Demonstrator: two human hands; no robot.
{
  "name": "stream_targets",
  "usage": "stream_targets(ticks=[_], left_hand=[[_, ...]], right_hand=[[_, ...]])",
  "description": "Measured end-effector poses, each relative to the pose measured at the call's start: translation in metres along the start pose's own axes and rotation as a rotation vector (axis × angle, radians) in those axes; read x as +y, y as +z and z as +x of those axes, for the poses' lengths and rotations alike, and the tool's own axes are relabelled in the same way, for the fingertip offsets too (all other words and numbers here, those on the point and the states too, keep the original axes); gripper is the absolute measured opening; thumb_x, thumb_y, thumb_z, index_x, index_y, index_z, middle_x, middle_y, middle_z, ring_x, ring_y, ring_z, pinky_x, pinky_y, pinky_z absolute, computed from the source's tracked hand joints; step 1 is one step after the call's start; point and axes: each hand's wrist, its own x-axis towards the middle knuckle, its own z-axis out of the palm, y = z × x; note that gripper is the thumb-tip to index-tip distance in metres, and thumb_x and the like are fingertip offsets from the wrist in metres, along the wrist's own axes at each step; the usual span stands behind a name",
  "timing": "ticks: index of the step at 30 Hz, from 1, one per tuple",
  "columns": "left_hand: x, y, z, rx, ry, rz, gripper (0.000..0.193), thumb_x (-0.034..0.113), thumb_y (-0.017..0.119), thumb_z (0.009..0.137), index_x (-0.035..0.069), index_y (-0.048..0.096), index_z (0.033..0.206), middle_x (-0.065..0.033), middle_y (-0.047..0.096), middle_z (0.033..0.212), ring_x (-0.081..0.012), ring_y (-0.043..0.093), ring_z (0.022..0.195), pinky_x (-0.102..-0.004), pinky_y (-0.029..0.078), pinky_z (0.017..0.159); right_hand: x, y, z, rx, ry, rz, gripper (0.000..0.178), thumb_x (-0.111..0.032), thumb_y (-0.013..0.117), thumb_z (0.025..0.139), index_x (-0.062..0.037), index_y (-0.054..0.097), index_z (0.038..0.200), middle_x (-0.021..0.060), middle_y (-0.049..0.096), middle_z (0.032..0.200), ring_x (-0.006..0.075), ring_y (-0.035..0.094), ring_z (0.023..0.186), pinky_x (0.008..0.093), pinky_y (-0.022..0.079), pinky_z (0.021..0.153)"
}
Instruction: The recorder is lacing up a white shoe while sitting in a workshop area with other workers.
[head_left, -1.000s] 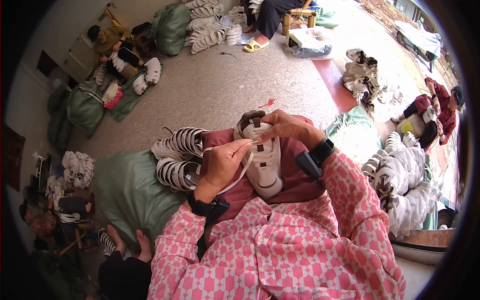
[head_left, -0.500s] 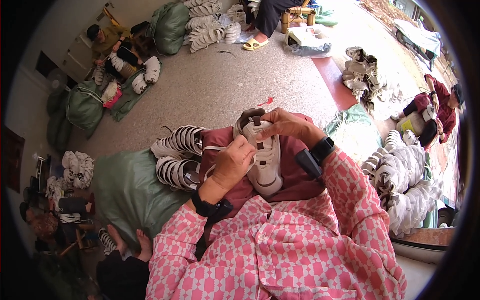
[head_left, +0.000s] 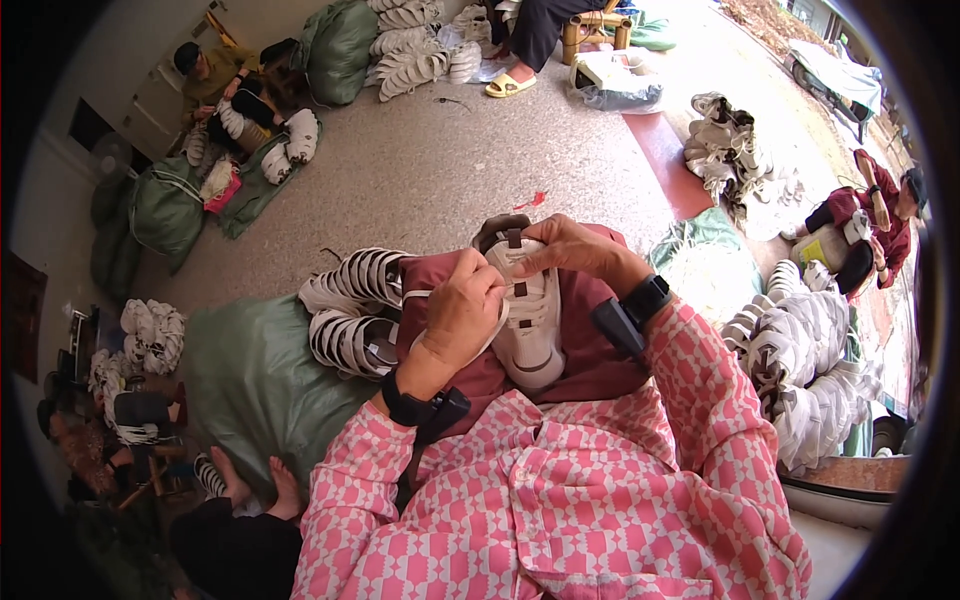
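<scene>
A white and beige sneaker [head_left: 530,355] with a brown collar lies across my lap, its toe toward me. My right hand [head_left: 585,250] grips its upper end on the right, with the thumb pressed on the tongue near the brown tab. On the left of the shoe, the fingers of my left hand [head_left: 460,310] are pinched together beside the eyelets, closed on a white shoelace. A loop of that lace shows by the hand; its tip is hidden behind my fingers. More lacing crosses the tongue below.
Striped stacks of shoes [head_left: 350,345] lie left of my knees, by a large green sack [head_left: 260,365]. Piled white shoes [head_left: 800,350] stand at right, with a heap of white laces [head_left: 705,265] on green sheeting. Other people sit working around the room.
My left hand has shifted slightly up and left beside the shoe's collar, with its wrist turned more upright. My right hand and the sneaker have hardly moved.
</scene>
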Motion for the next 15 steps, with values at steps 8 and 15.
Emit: stream_targets(ticks=[8, 15], left_hand=[[0.002, -0.003, 0.005, -0.071, -0.046, 0.043, 0.006, 0.009, 0.066, 0.081, 0.005, 0.062, 0.078, -0.0075, 0.057, 0.089, -0.0301, 0.062, 0.077, -0.0399, 0.048, 0.065], [0.009, -0.004, 0.008, -0.086, -0.079, 0.137, 0.007, 0.011, 0.066, 0.080, 0.006, 0.063, 0.077, -0.0073, 0.057, 0.087, -0.0310, 0.062, 0.077, -0.0414, 0.048, 0.066]], right_hand=[[0.003, 0.001, -0.001, 0.001, -0.033, 0.018, 0.024, -0.013, 0.077, 0.081, -0.0016, 0.071, 0.101, -0.0029, 0.070, 0.087, 0.0042, 0.060, 0.079, 0.0227, 0.049, 0.072], [0.007, 0.002, 0.001, 0.025, -0.062, 0.036, 0.023, -0.013, 0.076, 0.082, -0.0013, 0.070, 0.101, -0.0040, 0.069, 0.087, 0.0031, 0.059, 0.077, 0.0215, 0.048, 0.070]])
